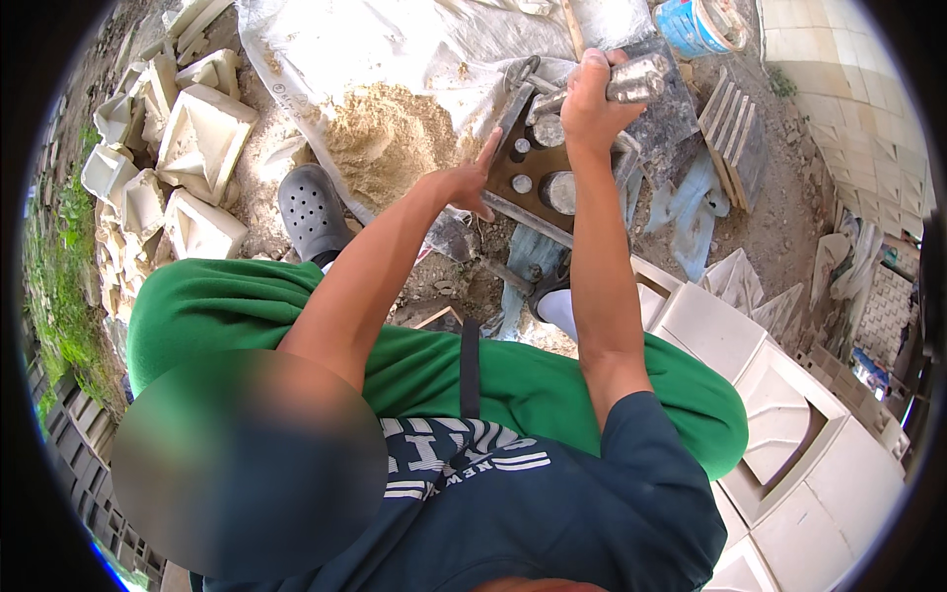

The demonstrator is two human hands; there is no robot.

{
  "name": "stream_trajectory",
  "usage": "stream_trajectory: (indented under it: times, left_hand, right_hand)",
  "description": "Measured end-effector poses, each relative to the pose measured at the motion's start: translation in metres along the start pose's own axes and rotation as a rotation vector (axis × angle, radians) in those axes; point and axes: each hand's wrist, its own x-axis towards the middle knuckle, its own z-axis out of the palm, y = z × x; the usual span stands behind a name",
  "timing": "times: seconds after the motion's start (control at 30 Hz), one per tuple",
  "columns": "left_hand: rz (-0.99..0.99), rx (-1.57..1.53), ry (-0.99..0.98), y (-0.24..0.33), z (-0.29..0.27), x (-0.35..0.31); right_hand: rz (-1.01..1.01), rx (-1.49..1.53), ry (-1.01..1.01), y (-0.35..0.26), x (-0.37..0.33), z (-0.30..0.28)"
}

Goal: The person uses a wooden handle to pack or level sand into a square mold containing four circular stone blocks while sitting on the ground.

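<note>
A square metal mould (535,222) lies on the ground before me, holding a brown plate (541,161) with round openings, some pale grey inside. My left hand (466,185) rests at its left edge, fingers spread, one finger stretched along the rim. Above the mould's far right side my right hand (595,104) is closed round a heavy grey metal tool (639,79), whose thick cylindrical end sticks out to the right. Part of the mould is hidden behind my right hand and forearm. To the left of the mould, a heap of sand (380,133) lies on a white sheet (365,44).
Cast cream blocks (205,138) are piled at the left. A blue bucket (691,28) stands at the far right, near a slatted wooden piece (732,138). Pale moulded blocks (789,434) line the near right. A trowel-like tool (454,239) lies by the mould's near left corner.
</note>
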Motion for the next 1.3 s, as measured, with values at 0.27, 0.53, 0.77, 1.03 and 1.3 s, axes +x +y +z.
stream_trajectory:
  times: [0.27, 0.53, 0.77, 1.03, 1.3]
  left_hand:
    - [0.011, 0.004, 0.008, -0.007, 0.006, 0.002]
    - [-0.025, 0.017, -0.022, 0.0, 0.002, 0.0]
    - [-0.062, -0.036, -0.026, 0.006, -0.002, -0.01]
    - [-0.057, -0.046, -0.05, 0.006, -0.003, -0.007]
    - [-0.016, -0.032, -0.034, 0.002, 0.003, 0.001]
  right_hand:
    - [0.06, 0.117, -0.207, -0.023, 0.002, 0.009]
    - [0.149, 0.147, -0.194, -0.044, -0.003, 0.002]
    - [0.184, 0.075, -0.159, -0.034, -0.011, -0.004]
    - [0.126, 0.069, -0.035, -0.022, -0.012, 0.0]
    - [0.075, 0.053, -0.01, -0.015, -0.02, -0.003]
